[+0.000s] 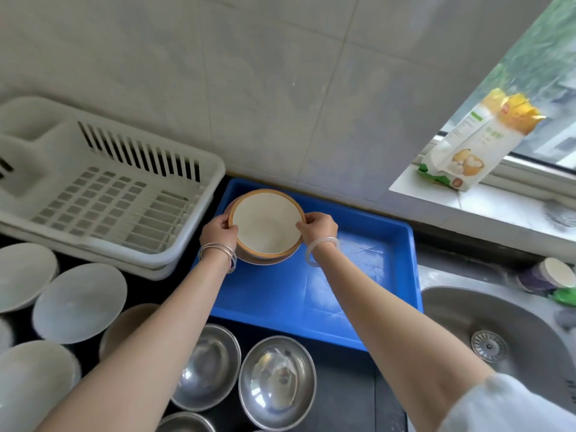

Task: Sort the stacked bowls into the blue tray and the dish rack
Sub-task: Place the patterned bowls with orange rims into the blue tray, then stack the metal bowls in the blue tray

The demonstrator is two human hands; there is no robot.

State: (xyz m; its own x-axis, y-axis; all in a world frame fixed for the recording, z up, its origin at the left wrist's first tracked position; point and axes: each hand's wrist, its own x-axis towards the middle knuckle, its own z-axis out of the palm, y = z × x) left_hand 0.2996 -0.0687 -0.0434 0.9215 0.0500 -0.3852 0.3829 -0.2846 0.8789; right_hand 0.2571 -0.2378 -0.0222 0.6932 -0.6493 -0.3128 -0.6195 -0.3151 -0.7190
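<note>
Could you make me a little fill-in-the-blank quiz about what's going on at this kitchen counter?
The left hand and right hand grip the stacked bowls at the far corner of the ___ tray.
The white dish rack stands to the tray's ___.
The sink lies to the tray's ___.
Missing words: blue; left; right.

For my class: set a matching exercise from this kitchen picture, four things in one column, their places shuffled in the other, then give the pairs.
Things
1 dish rack
2 brown-rimmed bowls
3 steel bowls
4 carton

Places
a on the window sill
b gripped by the left hand and right hand
c left of the blue tray
d between the blue tray and the person

Pairs: 1c, 2b, 3d, 4a
</note>
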